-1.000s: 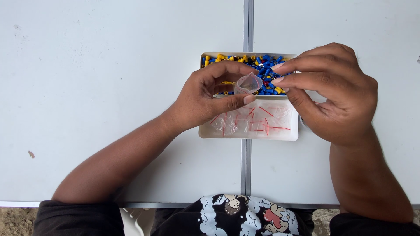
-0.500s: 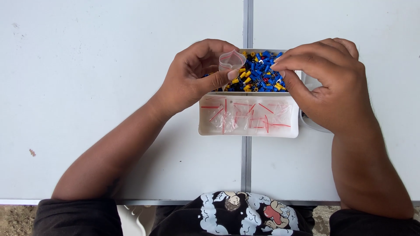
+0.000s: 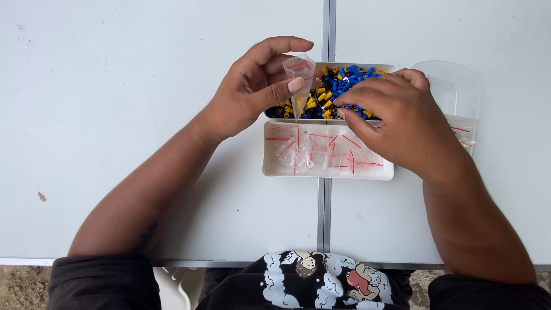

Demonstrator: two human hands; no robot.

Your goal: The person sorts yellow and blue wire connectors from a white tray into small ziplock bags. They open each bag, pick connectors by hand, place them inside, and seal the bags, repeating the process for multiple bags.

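Pinching a small clear bag between thumb and fingers, our left hand holds it upright over the far tray of blue and yellow connectors. Our right hand rests its fingertips — drawn together — in those connectors; we cannot tell whether they grip one. The near tray holds more clear bags with red strips — just beside the first.

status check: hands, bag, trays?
Left hand pinches small clear bag, held upright over far tray. Right hand fingertips in the blue and yellow pieces. Near tray holds empty red-striped bags. Nothing in the way.
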